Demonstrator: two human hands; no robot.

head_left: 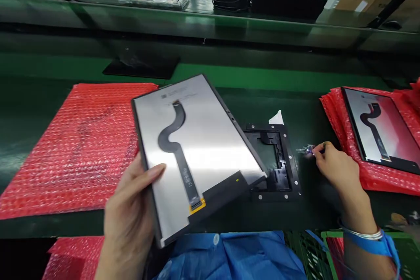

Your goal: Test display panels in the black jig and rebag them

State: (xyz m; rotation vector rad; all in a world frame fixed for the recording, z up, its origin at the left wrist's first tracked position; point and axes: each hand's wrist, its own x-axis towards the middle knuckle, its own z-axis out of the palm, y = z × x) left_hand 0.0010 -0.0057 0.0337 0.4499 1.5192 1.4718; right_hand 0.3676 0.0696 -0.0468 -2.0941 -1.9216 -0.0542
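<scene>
My left hand (133,210) grips a tablet display panel (210,140) by its left edge, thumb on the silver back. The panel is tilted above the bench, with a dark curved ribbon cable (177,144) on its back and a black strip along its lower edge. Partly hidden behind it, a black frame (285,162) with small round silver spots lies on the bench. At the right, my right hand (337,166) is closed in a pinch at a small shiny purple and silver piece (307,150). A blue strap circles that wrist.
Red bubble-wrap bags (75,148) lie at left. A second display panel (387,118) rests on red bubble wrap (370,177) at right. A white scrap (276,118) sits behind the frame. A raised shelf (203,17) crosses the back; a green crate (328,238) stands below the front edge.
</scene>
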